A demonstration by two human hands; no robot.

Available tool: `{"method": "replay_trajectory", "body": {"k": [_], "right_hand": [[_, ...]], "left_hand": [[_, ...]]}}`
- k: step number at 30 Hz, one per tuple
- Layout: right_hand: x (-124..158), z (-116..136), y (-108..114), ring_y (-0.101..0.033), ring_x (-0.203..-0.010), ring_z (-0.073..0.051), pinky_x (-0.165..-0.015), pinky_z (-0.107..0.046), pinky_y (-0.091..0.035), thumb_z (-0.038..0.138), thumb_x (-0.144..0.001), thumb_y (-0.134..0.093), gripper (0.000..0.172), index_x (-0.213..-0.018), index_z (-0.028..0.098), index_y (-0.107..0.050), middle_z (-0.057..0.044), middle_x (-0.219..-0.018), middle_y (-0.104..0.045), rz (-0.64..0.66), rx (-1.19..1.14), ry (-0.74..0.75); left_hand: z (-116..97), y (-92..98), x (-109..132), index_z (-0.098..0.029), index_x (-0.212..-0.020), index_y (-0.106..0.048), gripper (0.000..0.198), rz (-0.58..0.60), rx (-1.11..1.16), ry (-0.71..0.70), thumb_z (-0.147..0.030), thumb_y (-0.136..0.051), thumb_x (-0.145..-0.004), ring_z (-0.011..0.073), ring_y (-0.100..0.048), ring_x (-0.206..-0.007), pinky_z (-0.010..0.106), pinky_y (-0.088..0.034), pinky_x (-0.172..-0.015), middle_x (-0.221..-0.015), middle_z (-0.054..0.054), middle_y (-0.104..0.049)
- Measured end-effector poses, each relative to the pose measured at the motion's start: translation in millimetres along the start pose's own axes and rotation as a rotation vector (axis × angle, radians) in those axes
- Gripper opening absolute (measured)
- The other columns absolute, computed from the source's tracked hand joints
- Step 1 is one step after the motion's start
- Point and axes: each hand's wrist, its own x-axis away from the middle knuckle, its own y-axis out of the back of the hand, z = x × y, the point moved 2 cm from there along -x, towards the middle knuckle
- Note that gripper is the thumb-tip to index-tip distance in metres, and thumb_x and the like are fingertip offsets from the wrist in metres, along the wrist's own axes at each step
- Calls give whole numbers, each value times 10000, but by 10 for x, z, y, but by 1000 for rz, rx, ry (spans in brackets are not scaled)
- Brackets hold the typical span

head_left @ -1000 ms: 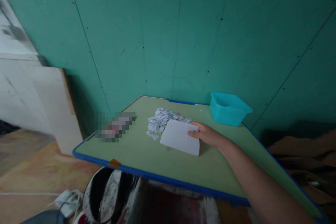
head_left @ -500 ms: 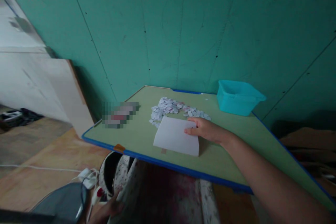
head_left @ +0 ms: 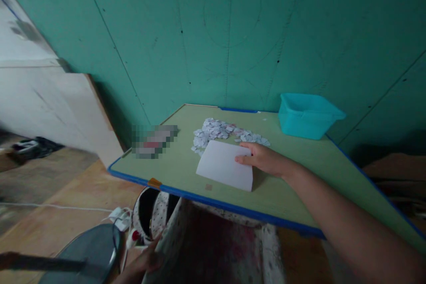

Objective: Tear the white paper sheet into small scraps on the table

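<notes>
My right hand [head_left: 259, 158] grips the right edge of a white paper sheet [head_left: 224, 164], thumb on top, over the pale green table [head_left: 159, 166]. The sheet is slightly bent, and its far edge overlaps the near side of a pile of small white paper pieces [head_left: 213, 129]. Below the table's front edge, my left hand [head_left: 146, 259] is closed on the left rim of a worn, white-edged box [head_left: 216, 248] with a dark reddish inside.
A turquoise bin [head_left: 306, 117] stands at the table's back right. A pixelated item [head_left: 155, 142] lies at the left. Below are a grey stool [head_left: 86, 253], a spotted round container [head_left: 158, 215] and a white cable [head_left: 66, 207]. A green wall [head_left: 166, 31] rises behind.
The view has shifted a little, so the table sits slightly higher. More of the box's far rim shows under the table edge. My right hand still holds the sheet.
</notes>
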Motion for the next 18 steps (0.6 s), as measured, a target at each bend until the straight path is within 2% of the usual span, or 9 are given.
{"method": "replay_trajectory", "body": {"k": [3, 7, 10, 12, 15, 18], "right_hand": [[6, 5, -27, -577, -711, -165, -561, -258, -428, 401, -678, -564, 368, -947, 155, -513, -50, -850, -625, 20, 46, 20], [21, 27, -54, -567, -716, -164, -563, -255, -418, 416, -677, -559, 358, -924, 159, -522, -51, -856, -617, 17, 97, 44], [25, 32, -71, -563, -722, -163, -567, -252, -415, 417, -680, -558, 343, -908, 164, -523, -50, -861, -614, 46, 107, 65], [25, 27, -82, -561, -700, -159, -549, -247, -408, 424, -692, -543, 318, -877, 166, -520, -43, -831, -613, 74, 114, 75], [26, 15, -90, -557, -682, -156, -527, -240, -398, 438, -695, -535, 320, -866, 169, -512, -38, -809, -611, 79, 120, 79], [36, 10, -93, -557, -683, -156, -522, -238, -393, 448, -699, -528, 325, -875, 176, -507, -35, -811, -609, 80, 140, 76]], "left_hand": [[-108, -174, 7, -203, -512, -597, 263, 62, -19, 58, 24, -628, -384, 102, -439, -364, 216, -368, -405, -345, -51, -531], [-306, -386, 57, -222, -494, -584, 226, 90, 42, 43, -12, -592, -411, 96, -400, -369, 215, -336, -404, -352, -67, -501], [-366, -400, 67, -244, -403, -495, 230, 108, 4, 99, -36, -585, -365, 101, -382, -372, 232, -324, -419, -326, -70, -480], [-355, -348, 53, -258, -402, -472, 253, 69, -75, 135, -52, -602, -332, 104, -370, -367, 237, -310, -416, -311, -73, -478], [-345, -286, 37, -268, -404, -487, 226, -59, -162, 9, -122, -647, -338, 115, -375, -365, 244, -327, -405, -309, -71, -471], [-361, -315, 64, -276, -403, -502, 203, -126, -200, -153, -149, -654, -361, 119, -375, -357, 245, -344, -393, -315, -70, -466]]}}
